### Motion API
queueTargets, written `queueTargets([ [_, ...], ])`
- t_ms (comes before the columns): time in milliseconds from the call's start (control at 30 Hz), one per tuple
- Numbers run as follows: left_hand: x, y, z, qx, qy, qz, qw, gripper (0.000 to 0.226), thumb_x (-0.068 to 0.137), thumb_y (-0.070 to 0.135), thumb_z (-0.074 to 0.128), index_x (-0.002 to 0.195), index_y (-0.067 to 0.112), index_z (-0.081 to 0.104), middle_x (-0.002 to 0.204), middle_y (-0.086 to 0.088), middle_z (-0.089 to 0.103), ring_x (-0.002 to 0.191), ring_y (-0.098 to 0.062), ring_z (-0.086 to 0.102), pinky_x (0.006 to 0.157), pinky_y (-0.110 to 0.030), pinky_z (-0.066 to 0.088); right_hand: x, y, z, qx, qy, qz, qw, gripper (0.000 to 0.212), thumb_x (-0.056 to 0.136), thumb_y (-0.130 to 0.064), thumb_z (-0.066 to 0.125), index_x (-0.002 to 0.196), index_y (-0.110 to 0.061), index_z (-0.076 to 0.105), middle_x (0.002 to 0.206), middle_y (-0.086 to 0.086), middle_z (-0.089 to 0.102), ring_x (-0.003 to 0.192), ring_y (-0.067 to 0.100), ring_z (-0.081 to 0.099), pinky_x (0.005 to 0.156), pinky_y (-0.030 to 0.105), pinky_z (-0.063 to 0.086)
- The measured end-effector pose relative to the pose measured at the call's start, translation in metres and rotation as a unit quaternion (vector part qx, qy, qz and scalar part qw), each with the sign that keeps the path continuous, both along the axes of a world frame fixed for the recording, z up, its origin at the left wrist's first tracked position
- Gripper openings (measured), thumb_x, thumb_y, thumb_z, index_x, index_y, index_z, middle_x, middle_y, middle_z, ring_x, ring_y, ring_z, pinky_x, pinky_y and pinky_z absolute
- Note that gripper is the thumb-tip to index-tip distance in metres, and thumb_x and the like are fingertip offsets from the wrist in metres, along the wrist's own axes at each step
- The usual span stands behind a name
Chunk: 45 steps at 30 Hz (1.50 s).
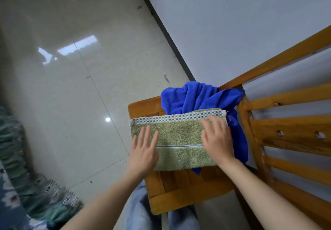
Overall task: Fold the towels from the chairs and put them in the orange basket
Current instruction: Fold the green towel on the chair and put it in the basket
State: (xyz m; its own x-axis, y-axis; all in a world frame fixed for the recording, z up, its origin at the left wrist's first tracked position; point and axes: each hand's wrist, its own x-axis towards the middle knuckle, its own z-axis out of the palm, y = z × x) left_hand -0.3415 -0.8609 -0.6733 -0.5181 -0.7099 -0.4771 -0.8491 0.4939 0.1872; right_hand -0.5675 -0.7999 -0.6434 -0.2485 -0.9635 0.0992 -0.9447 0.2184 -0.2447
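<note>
L hand (145, 151) lies flat, fingers straight & spread, palm down on the left end of the green towel (179, 141); it grips nothing. R hand (217, 138) is the same: flat on the right end, fingertips blurred, just short of the checkered border at the far edge. The towel lies folded in a long strip on the chair (161, 201) seat, w/ a thin stripe running from one palm to the other. Blue towel (195, 97) is bunched just beyond the R fingertips, partly under the green one, w/ a tail hanging beside the R wrist. Backrest (286, 131) is right of the R forearm. Floor (71, 86) is left of L hand, wall (232, 23) beyond the blue towel. Jeans (139, 211) show btwn the forearms.
</note>
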Motion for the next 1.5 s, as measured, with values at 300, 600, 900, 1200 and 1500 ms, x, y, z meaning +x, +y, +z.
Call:
queueTargets([
  [300,0.02,0.01,-0.009,0.121,-0.153,0.153,0.969,0.07,0.094,0.04,0.033,0.149,0.019,-0.006,0.156,-0.011,-0.012,0.144,-0.032,-0.01,0.116,-0.05,0.002,-0.019,0.046,0.001,0.195,-0.159,-0.352,0.902,0.04,0.088,-0.012,0.055,0.128,-0.008,0.052,0.132,0.015,0.046,0.121,0.032,0.04,0.097,0.042,0.036],
  [600,0.029,0.03,-0.001,0.272,0.127,0.36,0.883,0.076,0.088,0.016,0.056,0.149,0.015,0.011,0.151,-0.012,0.024,0.134,-0.028,0.034,0.108,-0.04,0.035,-0.019,0.046,0.017,0.224,-0.419,-0.436,0.765,0.041,0.087,-0.011,0.061,0.126,-0.004,0.05,0.119,0.013,0.058,0.1,0.026,0.055,0.083,0.036,0.045],
  [900,0.03,0.046,0.012,0.311,0.128,0.387,0.859,0.055,0.093,0.012,0.05,0.144,0.016,0.031,0.149,-0.01,0.031,0.131,-0.027,0.038,0.104,-0.035,0.036,-0.033,0.039,0.065,0.28,-0.282,-0.352,0.848,0.011,0.085,-0.014,0.063,0.077,-0.007,0.058,0.089,0.018,0.066,0.074,0.028,0.058,0.063,0.035,0.045],
  [1200,0.03,0.031,0.01,0.205,0.184,0.344,0.897,0.048,0.098,0.019,0.04,0.145,0.017,0.029,0.157,0.0,0.007,0.144,-0.019,0.009,0.117,-0.036,0.011,0.099,0.001,0.09,0.202,-0.15,-0.07,0.965,0.021,0.078,-0.028,0.066,0.085,-0.013,0.053,0.096,0.004,0.053,0.09,0.024,0.053,0.066,0.03,0.038],
  [1500,0.038,0.001,0.008,0.303,0.117,0.22,0.92,0.049,0.097,0.007,0.034,0.145,0.015,0.029,0.156,0.0,0.018,0.144,-0.019,0.011,0.115,-0.033,0.016,0.132,-0.012,0.024,0.301,-0.318,-0.179,0.881,0.018,0.088,-0.027,0.059,0.083,-0.018,0.043,0.093,-0.003,0.051,0.084,0.016,0.052,0.05,0.02,0.029],
])
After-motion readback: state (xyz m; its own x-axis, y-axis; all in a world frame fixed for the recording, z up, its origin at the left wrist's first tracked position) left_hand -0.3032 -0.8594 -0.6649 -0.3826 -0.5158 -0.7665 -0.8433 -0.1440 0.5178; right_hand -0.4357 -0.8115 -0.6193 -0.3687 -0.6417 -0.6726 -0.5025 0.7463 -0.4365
